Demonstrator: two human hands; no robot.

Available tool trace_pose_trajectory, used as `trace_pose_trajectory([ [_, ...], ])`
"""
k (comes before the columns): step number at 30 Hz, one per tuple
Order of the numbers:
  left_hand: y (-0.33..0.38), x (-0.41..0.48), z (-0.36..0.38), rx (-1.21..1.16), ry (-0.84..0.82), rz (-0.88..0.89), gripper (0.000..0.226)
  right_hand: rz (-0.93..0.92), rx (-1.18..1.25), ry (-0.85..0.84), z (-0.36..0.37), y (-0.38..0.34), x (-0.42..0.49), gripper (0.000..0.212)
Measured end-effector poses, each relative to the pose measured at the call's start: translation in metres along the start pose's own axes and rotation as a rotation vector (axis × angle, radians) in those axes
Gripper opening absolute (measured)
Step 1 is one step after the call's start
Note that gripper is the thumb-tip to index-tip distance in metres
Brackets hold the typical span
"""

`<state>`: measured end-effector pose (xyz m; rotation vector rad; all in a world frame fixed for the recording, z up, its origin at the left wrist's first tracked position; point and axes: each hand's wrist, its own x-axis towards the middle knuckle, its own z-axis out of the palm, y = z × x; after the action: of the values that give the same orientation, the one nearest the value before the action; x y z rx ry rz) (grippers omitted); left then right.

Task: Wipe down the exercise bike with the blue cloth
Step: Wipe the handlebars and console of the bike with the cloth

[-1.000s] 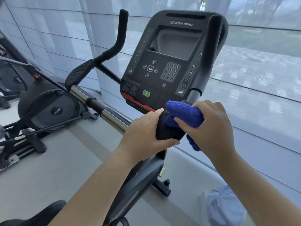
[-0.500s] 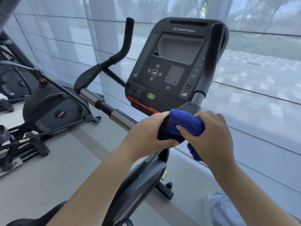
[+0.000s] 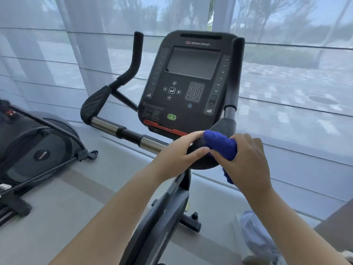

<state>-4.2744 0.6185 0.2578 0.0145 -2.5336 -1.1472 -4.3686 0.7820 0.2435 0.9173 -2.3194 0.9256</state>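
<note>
My right hand (image 3: 246,161) is clamped on the bunched blue terry cloth (image 3: 221,144), pressing it onto the black padded elbow rest (image 3: 204,161) of the black exercise bike (image 3: 189,88); my left hand (image 3: 177,153) grips that same pad just beside it. I reckon the dangling tail under my palm could slip free, or a long stroke could press the green start button (image 3: 171,117) just above. The cloth's long axis runs from my knuckles towards the console
</note>
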Motion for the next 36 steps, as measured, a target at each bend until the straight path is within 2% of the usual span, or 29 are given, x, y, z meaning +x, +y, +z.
trace_pose_trajectory([
  [4,0.010,0.000,-0.004,-0.049,0.032,0.035,0.038,-0.032,-0.029,-0.077,-0.008,0.004,-0.012,0.045],
  [8,0.028,0.007,-0.001,-0.053,0.069,-0.050,0.035,-0.055,-0.058,-0.181,-0.017,0.001,-0.016,0.051],
  [12,0.040,0.018,0.007,-0.071,0.124,-0.146,0.045,-0.083,-0.028,-0.247,-0.026,0.004,-0.022,0.046],
  [18,0.047,0.014,0.015,-0.206,0.213,-0.193,0.037,-0.070,-0.053,-0.367,-0.039,0.019,-0.028,0.044],
  [22,0.048,0.007,0.015,-0.179,0.255,-0.171,0.034,-0.066,0.072,-0.337,-0.045,0.021,-0.017,0.066],
  [24,0.049,0.003,0.015,-0.174,0.273,-0.157,0.035,-0.026,0.135,-0.392,-0.048,0.023,-0.011,0.073],
  [27,0.051,-0.007,0.016,-0.149,0.297,-0.121,0.038,-0.090,0.133,-0.448,-0.047,0.023,-0.007,0.059],
  [31,0.063,-0.021,0.004,-0.070,0.366,-0.042,0.034,-0.149,0.085,-0.349,-0.054,0.011,0.003,0.041],
  [36,0.073,-0.033,-0.031,0.025,0.460,-0.004,0.029,-0.280,0.090,-0.291,-0.066,-0.020,0.026,0.042],
])
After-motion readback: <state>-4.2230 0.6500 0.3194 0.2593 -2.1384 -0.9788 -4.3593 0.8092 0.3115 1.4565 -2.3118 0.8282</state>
